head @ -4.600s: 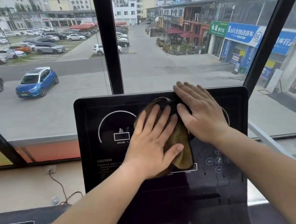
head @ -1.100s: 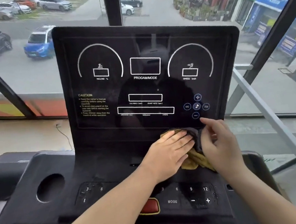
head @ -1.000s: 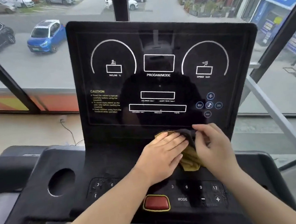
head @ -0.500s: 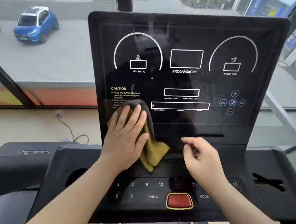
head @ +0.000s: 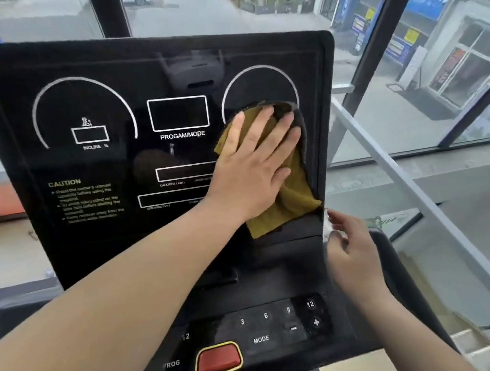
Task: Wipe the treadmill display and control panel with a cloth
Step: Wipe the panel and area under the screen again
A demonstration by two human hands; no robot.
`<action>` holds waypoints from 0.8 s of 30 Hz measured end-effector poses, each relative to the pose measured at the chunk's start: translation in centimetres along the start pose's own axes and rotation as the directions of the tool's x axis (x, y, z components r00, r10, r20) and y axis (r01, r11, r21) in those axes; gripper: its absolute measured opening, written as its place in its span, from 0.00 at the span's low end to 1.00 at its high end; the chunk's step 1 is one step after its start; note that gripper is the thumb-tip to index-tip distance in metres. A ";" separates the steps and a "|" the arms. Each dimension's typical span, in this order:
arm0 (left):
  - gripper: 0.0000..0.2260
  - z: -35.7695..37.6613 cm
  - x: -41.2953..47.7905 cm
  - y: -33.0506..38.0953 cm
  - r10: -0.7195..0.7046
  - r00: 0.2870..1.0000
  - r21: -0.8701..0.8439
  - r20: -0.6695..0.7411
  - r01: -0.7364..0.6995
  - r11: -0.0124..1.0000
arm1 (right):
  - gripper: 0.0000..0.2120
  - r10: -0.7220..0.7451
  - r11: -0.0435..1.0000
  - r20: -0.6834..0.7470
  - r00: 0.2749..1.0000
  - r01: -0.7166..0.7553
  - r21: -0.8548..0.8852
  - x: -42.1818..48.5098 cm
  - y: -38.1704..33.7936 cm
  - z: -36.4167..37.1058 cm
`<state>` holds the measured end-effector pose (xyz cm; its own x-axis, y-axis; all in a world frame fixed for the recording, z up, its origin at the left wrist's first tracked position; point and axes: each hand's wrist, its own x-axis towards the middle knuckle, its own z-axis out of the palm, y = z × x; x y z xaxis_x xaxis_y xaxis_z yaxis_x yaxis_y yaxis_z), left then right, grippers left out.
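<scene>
Head view of a treadmill console before a large window, with the street visible in the upper part of the frame. The left hand [head: 255,166], fingers spread flat, presses an olive-brown cloth [head: 289,198] against the right side of the display [head: 109,169], covering the lower part of the right-hand dial arc; the cloth is held by palm pressure rather than by a closed grip, and its loose lower corner hangs down toward the right edge of the screen. The right hand [head: 352,252] is at the lower right corner of the display, fingers loosely curled and holding nothing; whether it touches the frame edge cannot be told. The left dial, the "PROGAM/MODE" window and the "CAUTION" text at centre and left of the frame are uncovered. Below, at lower centre, lies the control panel [head: 265,328] with its numbered keys, "MODE" key and the red stop button [head: 218,359], apart from the cloth. The step in hand appears to be the wiping of the display's right portion. The next move would probably call for sweeping the flat hand across the remaining glass with even pressure, then carrying the cloth down to the keys, with care not to press the buttons hard.
</scene>
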<state>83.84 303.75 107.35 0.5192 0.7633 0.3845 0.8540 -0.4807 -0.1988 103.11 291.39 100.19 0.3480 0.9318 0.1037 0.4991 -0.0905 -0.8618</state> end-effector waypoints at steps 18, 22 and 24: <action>0.27 6.5 -12.1 16.8 0.423 0.766 -0.522 0.484 -0.135 0.842 | 0.12 0.093 0.994 0.134 0.987 -0.084 -0.073 -3.8 9.1 -5.5; 0.28 7.2 -10.7 16.2 0.216 0.839 -0.360 0.499 -0.025 0.933 | 0.12 0.051 0.988 0.187 0.981 -0.023 -0.150 -5.1 9.5 -6.5; 0.29 6.4 -12.4 19.2 0.152 0.828 -0.375 0.540 0.075 0.924 | 0.12 0.028 0.986 0.198 0.980 0.005 -0.166 -5.5 9.7 -6.7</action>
<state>94.02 287.82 93.04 0.5776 0.7917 -0.1989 0.8156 -0.5490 0.1828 111.40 282.97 94.57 0.1980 0.9800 -0.0211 0.6258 -0.1429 -0.7668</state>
